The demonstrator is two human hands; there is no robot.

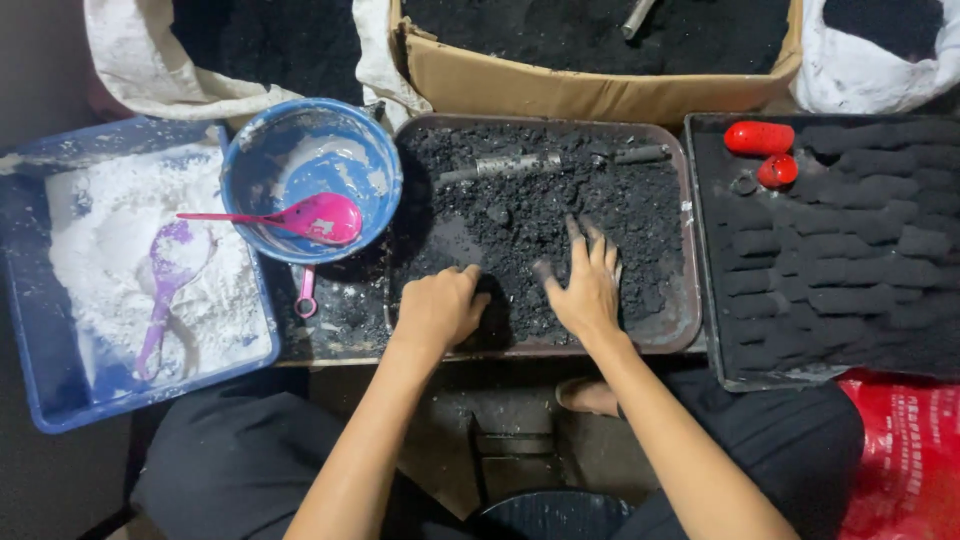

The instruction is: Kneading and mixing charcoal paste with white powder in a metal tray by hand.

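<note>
Your two bare forearms come up from the bottom edge, over your dark-trousered lap point(250, 455), and both hands sit in the shallow dark metal tray of damp black powder point(690, 300). Your left hand point(437, 308) is curled into a loose fist at the tray's near rim, fingers tucked together and knuckles up; whether anything is gripped inside it you cannot tell from here. Your right hand point(588, 285) lies flat just beside it, its blackened fingers point(575, 238) spread and pressed down into the coarse black crumbly powder point(520, 210), which fills the tray beyond and to both sides of your fingertips (the patch right under your palms is scraped thinner). Past your fingertips, near the tray's far rim, a grey metal tube point(515, 163) lies half buried in the powder. Out beyond your left knuckles stands a round blue bowl smeared with white point(262, 180), with a pink plastic spoon point(315, 218) resting across it, and further that way a blue rectangular tray of white powder point(30, 380) holds a purple spoon point(170, 275). To the outside of your right hand, a black tray point(705, 250) carries rows of black pressed cylinders point(850, 270) and two red capsule-shaped pieces point(760, 138). Beyond everything, a cardboard box of black powder point(500, 85) sits against the far rim.
</note>
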